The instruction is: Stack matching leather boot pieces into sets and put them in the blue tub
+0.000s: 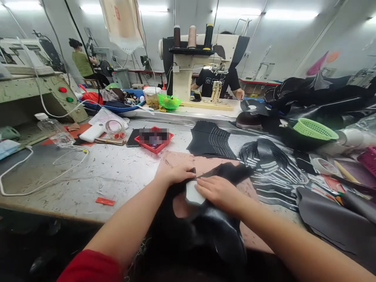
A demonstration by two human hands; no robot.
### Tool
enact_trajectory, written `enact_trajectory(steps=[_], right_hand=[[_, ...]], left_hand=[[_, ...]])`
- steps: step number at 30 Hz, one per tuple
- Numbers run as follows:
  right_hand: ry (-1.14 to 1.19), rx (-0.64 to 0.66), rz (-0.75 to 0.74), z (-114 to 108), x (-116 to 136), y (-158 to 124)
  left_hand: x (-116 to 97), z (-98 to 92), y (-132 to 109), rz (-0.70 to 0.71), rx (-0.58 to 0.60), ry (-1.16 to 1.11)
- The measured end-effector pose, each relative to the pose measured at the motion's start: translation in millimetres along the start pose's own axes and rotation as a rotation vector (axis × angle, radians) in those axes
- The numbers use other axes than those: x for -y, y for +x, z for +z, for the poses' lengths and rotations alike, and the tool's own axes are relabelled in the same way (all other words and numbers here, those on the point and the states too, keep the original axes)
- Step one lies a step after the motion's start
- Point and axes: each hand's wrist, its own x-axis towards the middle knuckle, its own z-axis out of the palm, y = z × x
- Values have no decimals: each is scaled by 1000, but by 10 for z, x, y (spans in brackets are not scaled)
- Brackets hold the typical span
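Note:
A shiny black leather piece, with a curved cutout, lies at the table's front edge and hangs toward me. My left hand is closed on its upper edge, thumb and fingers together near a small dark tab. My right hand lies flat across the piece, its fingers stretched toward my left fingertips and partly over a white patch. The right thumb is hidden. Beneath the leather is a pinkish board. A dark flap of material extends to the right beyond my right hand.
Stacked black cut pieces lie ahead, with striped black pieces to the right. A red tray, a phone and a plastic bottle stand left. Beyond is a sewing machine, a person in black behind it.

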Motion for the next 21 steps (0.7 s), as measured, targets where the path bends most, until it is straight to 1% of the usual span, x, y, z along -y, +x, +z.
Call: enact_trajectory(steps=[4,7,10,13,15,17,21], right_hand=[[-215,-157,-125,-276,210,-187],[-232,-186,-144,-523,338,-315],[-176,-193,-136,-755,408,-409],[-44,-227,-78,-943,439,-489],[-1,-257,-40,-1037,469,-546],[-27,-262,-38,-1111,528,-608],[-122,-204,-93,-1202,731,-763]], left_hand=[[-196,60,-186,18,20,-325],[-388,112,-343,13,53,-510],[-566,222,-482,-1,57,-645],[-709,346,-618,-3,22,-743],[-781,410,-709,1,-3,-789],[-833,455,-789,0,-25,-815],[-868,521,-866,0,-88,-825]])
